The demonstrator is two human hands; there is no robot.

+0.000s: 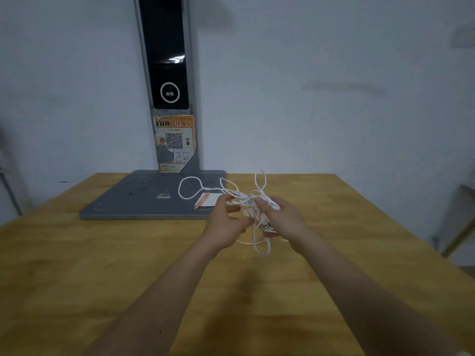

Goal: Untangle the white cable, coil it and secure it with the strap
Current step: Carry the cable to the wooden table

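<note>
A tangled white cable (246, 201) hangs in a loose bundle between both hands above the wooden table (102, 253). My left hand (226, 222) pinches strands on the bundle's left side. My right hand (282, 217) grips the bundle from the right, with a white connector end showing under its fingers. One loop (190, 188) trails left over the grey base and other loops dangle below the hands. I cannot make out a strap.
A grey flat base (144, 199) with an upright black-screened post (167, 73) stands at the table's far edge against the wall. A white and orange card (208, 200) lies on the base, just left of my hands.
</note>
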